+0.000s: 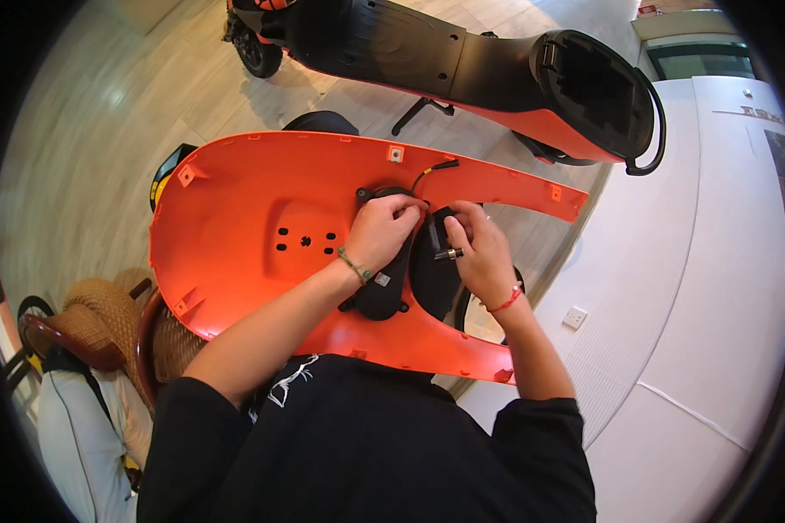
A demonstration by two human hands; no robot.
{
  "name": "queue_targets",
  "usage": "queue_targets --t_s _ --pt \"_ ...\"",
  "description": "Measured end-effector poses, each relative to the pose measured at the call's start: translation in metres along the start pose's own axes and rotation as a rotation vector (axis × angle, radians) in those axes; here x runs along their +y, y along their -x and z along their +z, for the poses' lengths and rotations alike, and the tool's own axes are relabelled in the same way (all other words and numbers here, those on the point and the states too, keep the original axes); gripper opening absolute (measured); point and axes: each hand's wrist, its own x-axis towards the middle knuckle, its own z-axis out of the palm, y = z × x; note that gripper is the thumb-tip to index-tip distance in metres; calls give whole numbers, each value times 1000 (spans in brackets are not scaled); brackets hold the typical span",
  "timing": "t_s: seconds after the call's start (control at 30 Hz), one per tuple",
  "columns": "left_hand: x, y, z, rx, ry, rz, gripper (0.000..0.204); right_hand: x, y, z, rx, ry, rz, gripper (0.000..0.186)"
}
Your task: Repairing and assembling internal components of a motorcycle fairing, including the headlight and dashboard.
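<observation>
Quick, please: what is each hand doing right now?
Left hand: closed on the black part on the orange panel.
Right hand: holding a small metal piece.

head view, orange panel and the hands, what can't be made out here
- Head view: what the left hand pinches; its own fingers cover it.
- Head view: how the black part fastens to the orange panel; both hands and the forearm hide the joint.
- Head view: the small metal piece at the right hand is too small to identify.
- Head view: the scooter, cut off by the top edge.

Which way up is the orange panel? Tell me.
Inner side up: the orange panel shows its moulded recess, mounting tabs and black fitting.
</observation>
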Motion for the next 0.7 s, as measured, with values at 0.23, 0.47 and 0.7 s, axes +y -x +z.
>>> queue_targets --t_s 0.23,0.47,0.7 --pt "-1 -6 -12 -56 -18 -41 25 5 19 -26 -75 -731 398 32" --pt "-10 -2 -8 -20 -59 55 25 -56 31 -26 -142 115 -130 31" --pt "-7 -1 -10 -28 -71 9 24 -40 25 -27 22 147 -214 18"
